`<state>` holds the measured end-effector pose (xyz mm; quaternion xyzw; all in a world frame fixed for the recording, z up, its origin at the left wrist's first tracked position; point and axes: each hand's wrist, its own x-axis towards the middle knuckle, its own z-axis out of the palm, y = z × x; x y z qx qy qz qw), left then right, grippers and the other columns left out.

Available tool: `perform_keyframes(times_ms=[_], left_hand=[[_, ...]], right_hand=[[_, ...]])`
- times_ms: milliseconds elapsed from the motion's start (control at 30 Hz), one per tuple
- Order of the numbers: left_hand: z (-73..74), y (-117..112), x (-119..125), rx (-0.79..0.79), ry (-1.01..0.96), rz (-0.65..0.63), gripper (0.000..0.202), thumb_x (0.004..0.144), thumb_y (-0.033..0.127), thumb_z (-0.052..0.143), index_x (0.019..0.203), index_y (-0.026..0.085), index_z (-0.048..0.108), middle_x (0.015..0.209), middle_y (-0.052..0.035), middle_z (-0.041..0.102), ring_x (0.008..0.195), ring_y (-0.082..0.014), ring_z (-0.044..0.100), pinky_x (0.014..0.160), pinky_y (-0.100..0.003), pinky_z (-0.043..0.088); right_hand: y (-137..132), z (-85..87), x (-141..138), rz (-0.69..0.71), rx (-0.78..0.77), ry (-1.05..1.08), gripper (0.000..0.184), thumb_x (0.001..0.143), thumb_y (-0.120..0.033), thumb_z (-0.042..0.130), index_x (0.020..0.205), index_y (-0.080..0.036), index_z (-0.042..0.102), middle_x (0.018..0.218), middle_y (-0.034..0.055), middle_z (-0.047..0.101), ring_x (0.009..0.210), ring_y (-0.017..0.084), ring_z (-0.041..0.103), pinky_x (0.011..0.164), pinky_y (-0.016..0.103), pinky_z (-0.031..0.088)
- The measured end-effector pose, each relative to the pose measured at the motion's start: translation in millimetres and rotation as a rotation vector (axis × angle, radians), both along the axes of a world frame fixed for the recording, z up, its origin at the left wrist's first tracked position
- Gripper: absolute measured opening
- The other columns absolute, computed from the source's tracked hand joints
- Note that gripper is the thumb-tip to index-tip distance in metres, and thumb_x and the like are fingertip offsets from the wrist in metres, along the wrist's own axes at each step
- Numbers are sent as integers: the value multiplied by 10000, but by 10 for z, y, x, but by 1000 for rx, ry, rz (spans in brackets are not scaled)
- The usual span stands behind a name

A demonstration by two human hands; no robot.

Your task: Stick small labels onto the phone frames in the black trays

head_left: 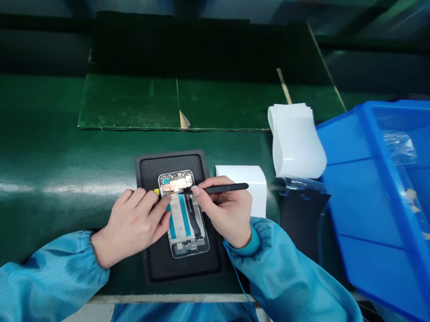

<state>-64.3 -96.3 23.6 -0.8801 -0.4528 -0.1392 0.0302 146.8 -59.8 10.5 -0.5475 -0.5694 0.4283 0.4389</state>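
An opened phone frame [184, 223] with blue and white strips inside lies on a black tray [161, 263] on the green belt. My left hand [134, 224] rests on the phone's left edge, fingers curled and pinching near a small yellow tab [157, 192]. My right hand [225, 212] holds a pair of black tweezers [222, 188] pointing left, the tip over the phone's upper part near the circuit board [176, 182].
A white folded sheet [255, 184] lies right of the tray, and a stack of white sheets [295, 140] sits beyond it. A large blue bin [375, 171] stands at the right. Green mats [199, 105] lie further back on the belt.
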Motion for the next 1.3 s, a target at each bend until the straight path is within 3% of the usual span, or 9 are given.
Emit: perform_keyframes(times_ms=[200, 367, 500, 667, 800, 967, 1133, 1300], left_hand=[[-16, 76, -30, -131, -35, -106, 274, 975, 305, 521, 1202, 227, 654, 854, -48, 519, 757, -209, 441, 623, -347, 287], [-34, 80, -33, -116, -124, -151, 210, 962, 286, 554, 1103, 204, 686, 815, -38, 534, 732, -195, 441, 601, -341, 277], [-88, 36, -46, -27, -234, -71, 132, 929, 262, 598, 956, 171, 690, 773, -37, 546, 703, -179, 457, 602, -332, 312], [-102, 23, -41, -33, -228, 47, 150, 929, 219, 551, 1054, 163, 612, 829, -46, 566, 733, -193, 495, 635, -339, 360], [-128, 26, -58, -106, -254, 225, 43, 895, 167, 481, 928, 176, 507, 816, -42, 528, 735, -203, 485, 653, -348, 376], [-150, 36, -111, -217, -280, 373, 111, 848, 146, 467, 947, 196, 459, 802, -8, 492, 672, -169, 477, 630, -313, 370], [-107, 56, -115, -262, -365, 381, 139, 832, 121, 451, 945, 200, 453, 772, 23, 459, 613, -128, 466, 576, -257, 366], [-54, 76, -250, -283, -295, 405, 197, 809, 100, 451, 979, 194, 484, 861, 4, 496, 676, -127, 503, 618, -254, 397]], right_hand=[[5, -18, 3, 7, 3, 11, 120, 822, -287, 741, 836, -183, 683, 661, -18, 648, 458, 83, 571, 417, 182, 456], [6, -30, 11, 11, 2, 7, 120, 822, -288, 743, 837, -185, 681, 668, -17, 648, 455, 85, 565, 413, 188, 454], [6, -25, 10, 12, -2, 13, 134, 823, -302, 745, 837, -185, 681, 675, -13, 651, 467, 92, 575, 415, 192, 453], [10, -20, -2, 2, 3, 69, 130, 818, -289, 751, 831, -187, 672, 663, -21, 642, 442, 89, 567, 400, 196, 450], [47, -45, -3, -153, 68, 169, 165, 817, -311, 752, 822, -186, 644, 663, -19, 650, 434, 95, 570, 405, 210, 475], [105, -71, -1, -282, 89, 248, 228, 823, -376, 747, 867, -183, 632, 676, -13, 659, 478, 109, 595, 447, 225, 511], [122, -50, -11, -236, 41, 294, 228, 816, -372, 732, 865, -176, 625, 750, -4, 660, 498, 93, 576, 478, 227, 527], [112, -101, -3, -209, 61, 312, 230, 818, -366, 736, 875, -166, 638, 702, -13, 639, 496, 99, 572, 478, 227, 508]])
